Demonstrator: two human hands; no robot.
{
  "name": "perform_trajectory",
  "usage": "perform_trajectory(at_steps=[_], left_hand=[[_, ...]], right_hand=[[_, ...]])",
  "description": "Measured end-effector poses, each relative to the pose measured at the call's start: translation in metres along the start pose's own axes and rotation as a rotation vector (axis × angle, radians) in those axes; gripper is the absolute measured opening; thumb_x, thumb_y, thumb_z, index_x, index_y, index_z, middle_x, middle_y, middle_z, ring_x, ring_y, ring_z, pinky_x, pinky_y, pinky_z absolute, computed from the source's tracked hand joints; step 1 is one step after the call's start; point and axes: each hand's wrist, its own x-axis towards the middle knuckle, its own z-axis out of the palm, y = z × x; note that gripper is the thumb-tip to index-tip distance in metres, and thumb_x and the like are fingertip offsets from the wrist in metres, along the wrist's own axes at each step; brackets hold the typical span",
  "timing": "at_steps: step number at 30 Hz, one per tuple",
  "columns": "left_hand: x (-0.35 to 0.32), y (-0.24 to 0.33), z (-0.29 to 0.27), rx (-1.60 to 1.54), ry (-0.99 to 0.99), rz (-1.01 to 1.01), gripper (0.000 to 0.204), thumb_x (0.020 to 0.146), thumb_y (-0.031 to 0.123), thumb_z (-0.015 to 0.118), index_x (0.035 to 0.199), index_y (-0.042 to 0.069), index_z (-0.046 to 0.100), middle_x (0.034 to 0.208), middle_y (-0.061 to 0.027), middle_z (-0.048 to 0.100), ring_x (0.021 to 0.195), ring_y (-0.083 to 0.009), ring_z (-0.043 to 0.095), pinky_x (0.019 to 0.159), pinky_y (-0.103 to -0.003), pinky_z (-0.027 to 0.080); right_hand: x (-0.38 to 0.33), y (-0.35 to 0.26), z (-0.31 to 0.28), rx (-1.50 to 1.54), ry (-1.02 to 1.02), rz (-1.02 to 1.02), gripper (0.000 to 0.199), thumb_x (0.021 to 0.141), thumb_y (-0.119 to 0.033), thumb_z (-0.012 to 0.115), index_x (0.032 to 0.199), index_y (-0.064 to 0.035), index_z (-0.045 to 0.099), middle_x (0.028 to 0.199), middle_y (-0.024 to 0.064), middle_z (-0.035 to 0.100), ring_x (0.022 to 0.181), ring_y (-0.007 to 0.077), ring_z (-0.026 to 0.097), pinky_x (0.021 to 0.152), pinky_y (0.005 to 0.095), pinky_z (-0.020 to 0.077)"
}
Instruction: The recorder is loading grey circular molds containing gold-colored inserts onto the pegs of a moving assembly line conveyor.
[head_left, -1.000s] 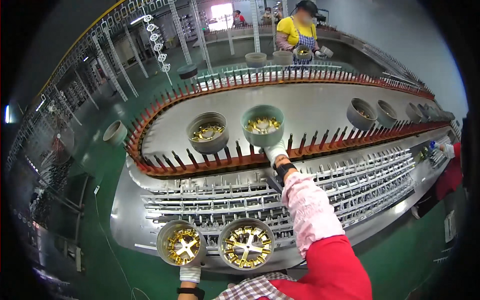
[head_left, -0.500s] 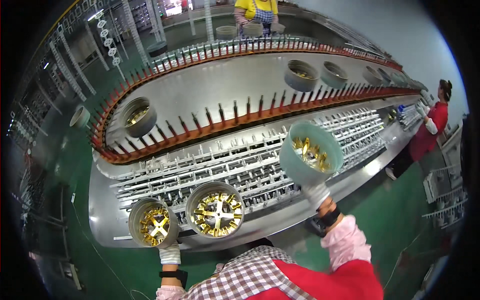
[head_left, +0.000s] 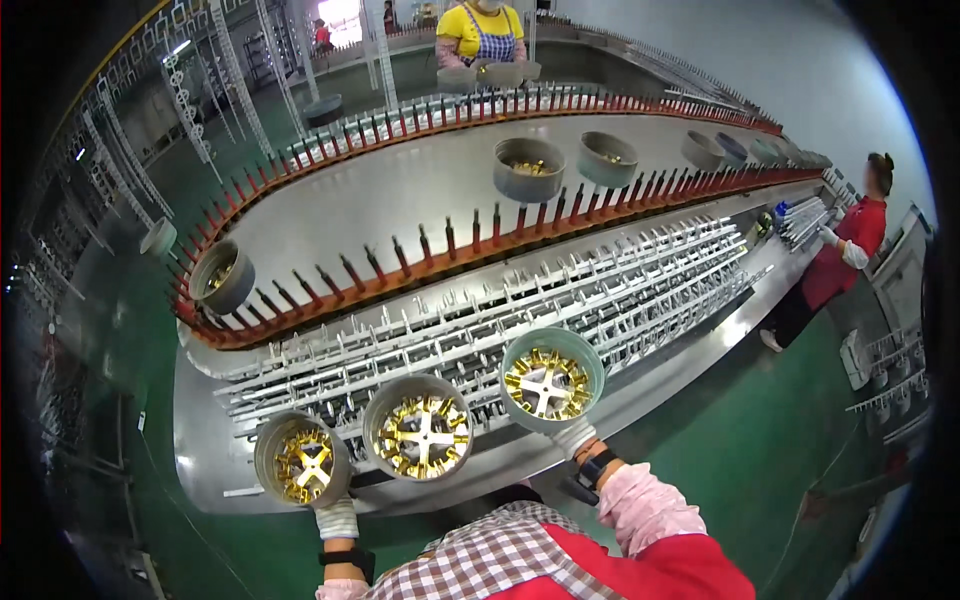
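Observation:
My left hand (head_left: 337,519), in a striped glove, grips the lower side of a grey round tub (head_left: 265,462) at the front left; its fingers are hidden beneath it. Inside sit shiny gold parts ringed around a cross-shaped piece (head_left: 312,466). My right hand (head_left: 574,436), gloved too, holds a pale green tub (head_left: 594,352) with similar gold pieces (head_left: 547,387). Its fingers are mostly hidden behind the tub wall. Between these two stands another grey tub (head_left: 373,412), touched by neither hand, with gold parts (head_left: 425,438) around a cross.
Long silver racks (head_left: 480,335) with pegs lie behind the tubs. Beyond them runs a looped track of upright red-and-black spindles (head_left: 425,245), with more tubs (head_left: 527,170) on the metal table (head_left: 380,195). One co-worker (head_left: 850,245) stands at right, another (head_left: 482,35) at the far side.
My right hand has brought the green tub left and nearer, beside the middle tub. Tubs along the track appear farther left. My left hand stays at its tub.

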Motion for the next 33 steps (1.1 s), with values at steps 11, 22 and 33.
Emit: perform_trajectory(at_steps=[11, 22, 33], left_hand=[[0.008, 0.028, -0.051, -0.079, -0.243, -0.295, 0.022, 0.085, 0.014, 0.043, 0.094, 0.001, 0.058, 0.092, -0.0123, 0.061, 0.083, -0.0226, 0.058, 0.076, -0.035, 0.046], [-0.032, -0.008, 0.026, 0.256, -0.569, -0.208, 0.027, 0.082, 0.02, 0.043, 0.093, 0.006, 0.063, 0.097, -0.0088, 0.063, 0.088, -0.0251, 0.06, 0.082, -0.04, 0.044], [-0.012, 0.026, -0.075, 0.269, -0.561, -0.279, 0.022, 0.082, 0.018, 0.042, 0.094, 0.007, 0.058, 0.1, -0.0086, 0.058, 0.092, -0.0195, 0.056, 0.08, -0.033, 0.042]], right_hand=[[0.09, 0.078, -0.172, 0.626, -0.262, 0.628, 0.019, 0.081, -0.01, 0.051, 0.097, -0.0061, 0.061, 0.082, 0.003, 0.063, 0.063, 0.0113, 0.06, 0.051, 0.0237, 0.0474], [0.344, 0.227, -0.058, -0.037, 0.232, -0.267, 0.031, 0.081, -0.025, 0.05, 0.107, -0.0087, 0.054, 0.098, 0.013, 0.059, 0.079, 0.0244, 0.057, 0.072, 0.0343, 0.046], [0.219, 0.113, -0.232, -0.029, 0.191, -0.236, 0.012, 0.075, -0.004, 0.046, 0.082, -0.0066, 0.055, 0.067, 0.0072, 0.056, 0.067, 0.022, 0.057, 0.057, 0.0296, 0.0437]])
